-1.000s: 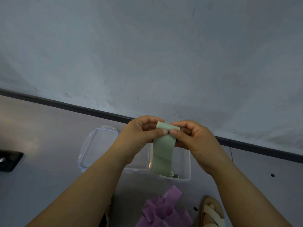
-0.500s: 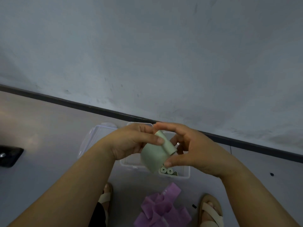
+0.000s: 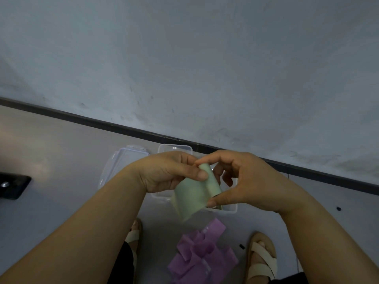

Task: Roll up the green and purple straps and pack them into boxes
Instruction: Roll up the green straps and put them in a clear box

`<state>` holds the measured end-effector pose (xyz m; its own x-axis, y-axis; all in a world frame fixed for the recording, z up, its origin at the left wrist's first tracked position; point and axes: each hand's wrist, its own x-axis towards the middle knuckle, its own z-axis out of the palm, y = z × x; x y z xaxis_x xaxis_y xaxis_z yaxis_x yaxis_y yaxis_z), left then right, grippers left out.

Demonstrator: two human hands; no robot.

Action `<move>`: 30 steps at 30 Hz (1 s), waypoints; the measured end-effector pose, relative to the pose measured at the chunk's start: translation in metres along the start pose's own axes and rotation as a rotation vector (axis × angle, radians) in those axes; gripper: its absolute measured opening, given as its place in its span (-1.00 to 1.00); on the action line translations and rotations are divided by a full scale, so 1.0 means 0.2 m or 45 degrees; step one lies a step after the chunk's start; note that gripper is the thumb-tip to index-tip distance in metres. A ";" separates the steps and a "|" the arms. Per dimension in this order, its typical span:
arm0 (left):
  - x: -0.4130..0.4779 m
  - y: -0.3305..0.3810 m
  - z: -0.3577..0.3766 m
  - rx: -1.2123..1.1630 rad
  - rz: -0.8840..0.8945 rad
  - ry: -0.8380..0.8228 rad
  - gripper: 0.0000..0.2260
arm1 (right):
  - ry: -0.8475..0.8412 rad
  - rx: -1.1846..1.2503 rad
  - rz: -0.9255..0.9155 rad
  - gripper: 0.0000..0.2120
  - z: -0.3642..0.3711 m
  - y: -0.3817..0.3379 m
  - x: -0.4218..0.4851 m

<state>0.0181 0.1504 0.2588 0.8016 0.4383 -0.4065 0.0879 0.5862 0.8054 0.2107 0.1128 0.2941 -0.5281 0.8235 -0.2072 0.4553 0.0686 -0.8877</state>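
Note:
A pale green strap [image 3: 191,196] is held in the air between both hands, its upper end turned into a small roll and its loose tail hanging toward the lower left. My left hand [image 3: 168,173] pinches the strap's top edge with thumb and fingers. My right hand [image 3: 242,181] grips the rolled part between forefinger and thumb. Below them on the floor stands a clear plastic box [image 3: 229,210], mostly hidden by my hands. A pile of purple straps [image 3: 203,257] lies on the floor between my feet.
A clear lid [image 3: 121,162] lies left of the box, and a second clear container [image 3: 174,149] shows behind my hands. A dark object [image 3: 12,186] sits at the far left. My sandalled feet [image 3: 261,257] flank the purple pile. A black skirting line runs along the wall.
The strap hung straight down a second ago; now its top is rolled further and tilted, with a shorter tail swung to the lower left. Both hands have shifted slightly with the rolling.

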 end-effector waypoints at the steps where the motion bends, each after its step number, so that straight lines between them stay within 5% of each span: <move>1: 0.00 0.00 0.01 0.009 0.005 0.002 -0.71 | 0.006 0.001 -0.007 -0.47 0.00 0.00 0.00; 8: 0.01 0.01 0.05 0.034 0.013 0.130 -0.90 | -0.089 -0.066 -0.034 -0.42 -0.02 0.02 0.01; 16: 0.01 0.00 0.00 0.050 -0.040 0.097 -0.69 | -0.096 -0.077 -0.033 -0.39 0.00 0.03 0.02; 22: 0.02 0.00 0.03 0.132 -0.059 0.157 -0.95 | -0.076 -0.203 -0.095 -0.49 -0.01 0.04 0.01; 30: 0.02 -0.01 0.03 0.191 -0.002 0.263 -0.96 | -0.128 -0.115 0.028 -0.39 -0.02 0.07 0.01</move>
<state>0.0246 0.1481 0.2584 0.6649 0.5763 -0.4752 0.1882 0.4865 0.8532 0.2198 0.1176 0.2836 -0.5843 0.7652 -0.2703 0.5279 0.1054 -0.8427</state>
